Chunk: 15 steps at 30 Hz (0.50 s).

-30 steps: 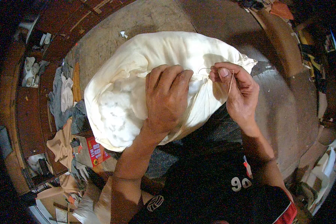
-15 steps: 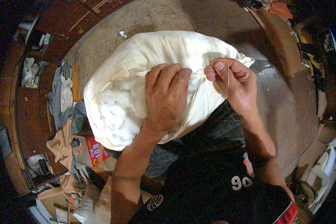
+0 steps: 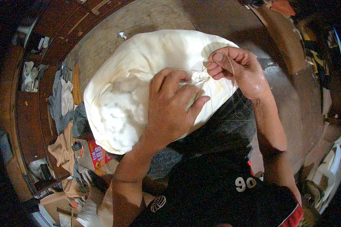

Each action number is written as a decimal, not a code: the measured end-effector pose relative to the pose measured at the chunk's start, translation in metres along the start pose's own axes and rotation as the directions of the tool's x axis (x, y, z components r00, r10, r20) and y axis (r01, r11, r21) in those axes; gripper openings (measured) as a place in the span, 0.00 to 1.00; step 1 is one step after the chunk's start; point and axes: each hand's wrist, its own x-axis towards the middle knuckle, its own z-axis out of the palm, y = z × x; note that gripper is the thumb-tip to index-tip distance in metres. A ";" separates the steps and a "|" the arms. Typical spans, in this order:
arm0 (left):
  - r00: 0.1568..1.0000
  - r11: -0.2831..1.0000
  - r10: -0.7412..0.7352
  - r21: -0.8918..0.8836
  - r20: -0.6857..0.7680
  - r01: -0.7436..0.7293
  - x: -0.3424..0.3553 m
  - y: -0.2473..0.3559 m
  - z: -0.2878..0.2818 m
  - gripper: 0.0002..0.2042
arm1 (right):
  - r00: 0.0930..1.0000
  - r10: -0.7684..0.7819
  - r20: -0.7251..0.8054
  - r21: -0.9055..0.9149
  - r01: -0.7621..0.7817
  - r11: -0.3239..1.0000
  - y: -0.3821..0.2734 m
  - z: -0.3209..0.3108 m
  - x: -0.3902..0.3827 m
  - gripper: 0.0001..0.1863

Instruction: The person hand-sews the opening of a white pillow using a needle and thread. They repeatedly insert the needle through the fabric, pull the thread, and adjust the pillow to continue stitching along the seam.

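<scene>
A plump cream fabric cushion cover [image 3: 170, 45] lies across my lap, with white fibre stuffing [image 3: 119, 113] showing through its opening on the left. My left hand [image 3: 172, 106] rests over the opening's edge, fingers and thumb apart, hiding part of the cloth. Right of it, gathered cloth [image 3: 200, 77] marks the stitched stretch of the opening. Above the cushion's right side, my right hand [image 3: 236, 70] pinches a thin needle between thumb and fingers. Pale thread [image 3: 233, 72] loops from that hand and trails over my dark trousers.
Crumpled grey cloth [image 3: 77, 117], tan fabric pieces [image 3: 63, 147] and a red printed box [image 3: 98, 153] lie at the left. Wooden shelving [image 3: 30, 109] stands at the far left. A white scrap [image 3: 122, 35] sits on the worn floor beyond the cushion.
My right hand has moved up and slightly right, away from the seam, with the needle. My left hand's thumb and fingers have spread apart over the cloth.
</scene>
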 end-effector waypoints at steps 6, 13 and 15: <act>0.999 0.998 -0.034 0.052 0.031 0.032 -0.004 -0.003 0.007 0.09 | 0.995 0.030 0.092 -0.045 -0.026 0.999 -0.007 -0.002 0.004 0.12; 0.996 0.997 -0.060 -0.035 0.069 0.063 -0.005 -0.012 0.004 0.05 | 0.982 0.060 0.178 -0.101 -0.043 0.994 -0.011 -0.005 0.011 0.12; 0.995 0.997 -0.064 -0.040 0.076 0.067 -0.005 -0.012 0.002 0.04 | 0.977 0.056 0.206 -0.108 -0.034 0.994 -0.012 -0.005 0.012 0.11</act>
